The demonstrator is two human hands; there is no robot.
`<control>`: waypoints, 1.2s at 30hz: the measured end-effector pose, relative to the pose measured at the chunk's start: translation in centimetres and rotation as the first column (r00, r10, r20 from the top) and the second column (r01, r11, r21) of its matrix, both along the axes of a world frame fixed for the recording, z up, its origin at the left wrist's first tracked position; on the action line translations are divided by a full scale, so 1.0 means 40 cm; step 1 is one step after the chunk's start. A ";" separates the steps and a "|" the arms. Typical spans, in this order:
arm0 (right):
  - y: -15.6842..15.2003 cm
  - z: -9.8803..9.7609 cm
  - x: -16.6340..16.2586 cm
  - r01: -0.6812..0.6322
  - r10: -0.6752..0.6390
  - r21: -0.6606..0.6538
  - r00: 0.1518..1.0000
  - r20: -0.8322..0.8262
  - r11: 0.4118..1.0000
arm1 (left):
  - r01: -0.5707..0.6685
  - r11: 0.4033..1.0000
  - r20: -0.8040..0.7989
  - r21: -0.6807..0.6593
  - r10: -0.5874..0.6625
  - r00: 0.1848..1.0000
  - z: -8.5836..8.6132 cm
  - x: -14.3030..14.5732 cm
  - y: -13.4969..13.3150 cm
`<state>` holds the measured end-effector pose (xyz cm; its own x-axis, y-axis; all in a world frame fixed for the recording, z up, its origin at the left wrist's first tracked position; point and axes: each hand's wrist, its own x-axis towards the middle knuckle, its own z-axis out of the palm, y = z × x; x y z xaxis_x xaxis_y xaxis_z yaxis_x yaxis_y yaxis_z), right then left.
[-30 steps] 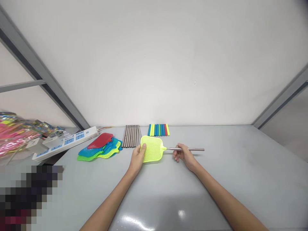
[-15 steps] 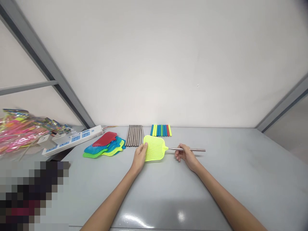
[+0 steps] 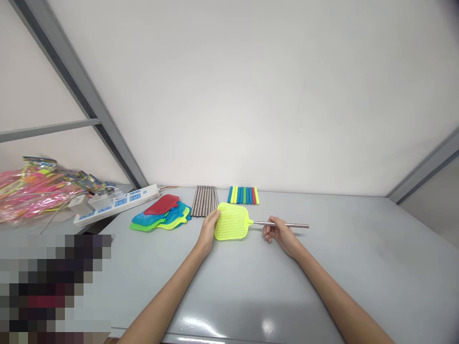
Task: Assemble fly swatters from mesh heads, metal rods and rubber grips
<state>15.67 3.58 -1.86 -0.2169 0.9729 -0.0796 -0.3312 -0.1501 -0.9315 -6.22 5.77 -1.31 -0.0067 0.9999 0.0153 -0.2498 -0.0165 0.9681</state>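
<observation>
A yellow-green fly swatter (image 3: 232, 222) with a perforated square head lies level across the middle, its metal rod (image 3: 297, 225) pointing right. My left hand (image 3: 208, 233) grips the left edge of the head, the thumb along its upper corner. My right hand (image 3: 281, 234) pinches the rod between thumb and forefinger, with the other fingers curled loosely below. The rod meets the head at a narrow neck. Left of my left hand is a pile of loose swatter heads (image 3: 161, 205) in red, blue, green and yellow.
A row of metal rods (image 3: 204, 200) and a row of coloured grip sleeves (image 3: 244, 195) lie near the wall. A white power strip (image 3: 122, 203) with plugged-in adapters sits at the left, beside a plastic bag of pink and yellow items (image 3: 39, 191). The lower left corner is pixelated.
The whole view has shifted slightly, so the table things appear a little further right. My left thumb lies less over the swatter head. Both hands keep their hold.
</observation>
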 end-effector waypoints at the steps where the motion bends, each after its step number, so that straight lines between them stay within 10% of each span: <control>1: -0.001 0.001 0.001 -0.012 0.012 0.005 1.000 -0.003 1.000 | 0.014 1.000 0.018 -0.010 -0.014 1.000 0.002 -0.001 0.000; 36: 0.002 -0.009 0.012 0.019 -0.018 0.014 0.996 -0.084 1.000 | 0.003 1.000 0.143 -0.018 -0.001 0.990 -0.005 -0.022 0.004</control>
<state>16.15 3.64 -2.21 -0.2044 0.9777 -0.0473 -0.4109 -0.1296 -0.9024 -7.09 5.94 -1.50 -0.0055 1.0000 -0.0042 -0.3860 0.0018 0.9225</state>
